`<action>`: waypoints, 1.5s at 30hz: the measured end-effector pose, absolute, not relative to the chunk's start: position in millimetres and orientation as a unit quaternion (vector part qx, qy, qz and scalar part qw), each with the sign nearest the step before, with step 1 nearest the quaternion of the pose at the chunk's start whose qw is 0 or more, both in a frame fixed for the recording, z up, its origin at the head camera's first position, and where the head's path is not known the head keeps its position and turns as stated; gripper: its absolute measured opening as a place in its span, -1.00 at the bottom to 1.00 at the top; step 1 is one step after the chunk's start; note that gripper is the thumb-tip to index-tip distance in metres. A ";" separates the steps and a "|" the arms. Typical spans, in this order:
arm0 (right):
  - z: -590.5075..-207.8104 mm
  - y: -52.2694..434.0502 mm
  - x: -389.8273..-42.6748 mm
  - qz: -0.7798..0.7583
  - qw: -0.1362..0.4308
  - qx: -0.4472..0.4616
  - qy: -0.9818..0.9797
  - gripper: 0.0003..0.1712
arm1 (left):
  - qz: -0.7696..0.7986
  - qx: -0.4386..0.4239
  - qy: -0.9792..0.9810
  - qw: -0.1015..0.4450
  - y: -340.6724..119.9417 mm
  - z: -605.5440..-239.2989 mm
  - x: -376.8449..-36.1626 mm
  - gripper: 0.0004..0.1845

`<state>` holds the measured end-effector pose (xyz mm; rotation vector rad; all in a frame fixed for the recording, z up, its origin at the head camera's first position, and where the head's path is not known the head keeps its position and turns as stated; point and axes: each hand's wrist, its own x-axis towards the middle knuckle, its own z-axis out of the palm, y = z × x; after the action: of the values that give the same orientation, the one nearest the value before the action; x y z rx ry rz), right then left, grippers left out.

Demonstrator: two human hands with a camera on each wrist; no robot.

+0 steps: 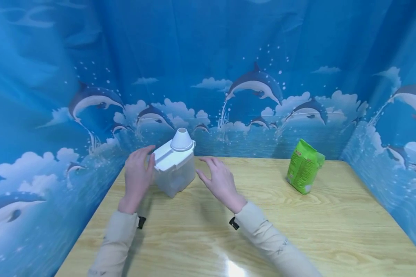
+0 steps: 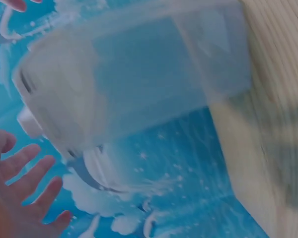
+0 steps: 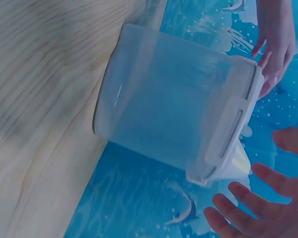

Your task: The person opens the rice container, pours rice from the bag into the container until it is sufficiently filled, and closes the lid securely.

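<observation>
Translucent boxy container (image 1: 175,180), white cone-topped lid (image 1: 172,157), left fingers (image 2: 34,176) and right fingers (image 3: 253,201) released

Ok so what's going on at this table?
Someone has their left hand and right hand on either side of a clear plastic container standing on the wooden table. Its white lid is on, with a white cone-shaped piece on top. The left hand is right by the lid's edge, though contact isn't clear; the right is apart. A green printed bag stands off to the right.
</observation>
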<state>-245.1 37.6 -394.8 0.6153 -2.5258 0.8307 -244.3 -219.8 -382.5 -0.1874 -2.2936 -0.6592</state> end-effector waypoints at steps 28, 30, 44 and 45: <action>-406.0 -3.2 -268.7 0.257 0.216 0.277 -0.900 -0.50 | -0.359 -0.032 -0.924 0.130 -249.6 -405.5 -264.2 -0.30; -405.7 -2.3 -269.4 0.257 0.215 0.276 -0.901 -0.50 | -0.364 -0.034 -0.923 0.123 -249.5 -405.1 -264.8 -0.29; -403.8 6.3 -271.7 0.265 0.234 0.272 -0.895 -0.59 | -0.386 -0.050 -0.911 0.138 -241.3 -402.6 -262.0 -0.39; -403.7 7.0 -271.8 0.266 0.234 0.272 -0.895 -0.59 | -0.387 -0.050 -0.910 0.141 -240.4 -402.7 -261.1 -0.40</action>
<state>-271.8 7.0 -403.7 0.7462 -2.4578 0.7294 -261.1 -240.4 -402.7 -0.1438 -2.6276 -1.1172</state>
